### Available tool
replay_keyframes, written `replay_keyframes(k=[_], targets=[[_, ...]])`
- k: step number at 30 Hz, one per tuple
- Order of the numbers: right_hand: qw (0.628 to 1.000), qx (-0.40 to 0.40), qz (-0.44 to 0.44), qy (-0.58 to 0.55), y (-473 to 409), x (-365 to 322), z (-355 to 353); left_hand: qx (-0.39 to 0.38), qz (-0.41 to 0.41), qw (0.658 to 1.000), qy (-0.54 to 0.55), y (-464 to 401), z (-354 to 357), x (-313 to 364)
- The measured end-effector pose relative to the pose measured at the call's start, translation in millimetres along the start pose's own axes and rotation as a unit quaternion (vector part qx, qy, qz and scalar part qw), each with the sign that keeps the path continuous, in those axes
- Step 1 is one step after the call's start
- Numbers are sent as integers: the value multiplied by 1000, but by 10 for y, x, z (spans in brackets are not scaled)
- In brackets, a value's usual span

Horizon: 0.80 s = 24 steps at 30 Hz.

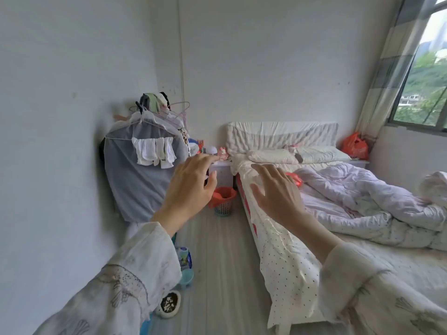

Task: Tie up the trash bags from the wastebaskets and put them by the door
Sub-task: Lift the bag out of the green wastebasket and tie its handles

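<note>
A small pale blue mesh wastebasket (pixel 223 210) stands on the floor between the nightstand and the bed, lined with a red trash bag (pixel 225 192) folded over its rim. Both my hands are raised in front of me with fingers spread and hold nothing. My left hand (pixel 191 187) hovers left of and nearer than the basket, partly covering the bag's left edge. My right hand (pixel 275 192) floats above the bed's near edge, right of the basket. A second red bag (pixel 355 146) sits on the far nightstand by the window. Another red plastic piece (pixel 297 179) lies on the bed behind my right hand.
A bed (pixel 285 262) with a rumpled quilt fills the right side. A covered clothes rack (pixel 142 170) stands against the left wall. A white nightstand (pixel 223 169) holds small toys. A bowl (pixel 169 304), a blue dish and a packet lie on the floor at left. A wood-floor aisle runs between.
</note>
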State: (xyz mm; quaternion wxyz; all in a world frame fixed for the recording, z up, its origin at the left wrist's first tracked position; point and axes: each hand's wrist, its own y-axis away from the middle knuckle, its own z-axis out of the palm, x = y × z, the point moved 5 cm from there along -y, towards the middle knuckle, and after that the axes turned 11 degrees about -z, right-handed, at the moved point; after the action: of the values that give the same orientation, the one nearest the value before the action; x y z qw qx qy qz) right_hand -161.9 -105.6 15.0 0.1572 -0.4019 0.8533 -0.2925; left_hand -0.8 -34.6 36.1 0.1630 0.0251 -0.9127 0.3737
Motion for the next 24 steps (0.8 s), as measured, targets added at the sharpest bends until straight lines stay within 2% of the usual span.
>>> replay_keyframes(k=[10, 16, 24], targets=[[988, -35, 94, -120, -264, 985, 1433, -62, -103, 988, 95, -342, 1677, -845], [978, -71, 112, -159, -1041, 1689, 2246, -122, -152, 974, 111, -1201, 2594, -1541], [973, -114, 130, -153, -1909, 2853, 3250, -179, -170, 961, 126, -2409, 3910, -2048]])
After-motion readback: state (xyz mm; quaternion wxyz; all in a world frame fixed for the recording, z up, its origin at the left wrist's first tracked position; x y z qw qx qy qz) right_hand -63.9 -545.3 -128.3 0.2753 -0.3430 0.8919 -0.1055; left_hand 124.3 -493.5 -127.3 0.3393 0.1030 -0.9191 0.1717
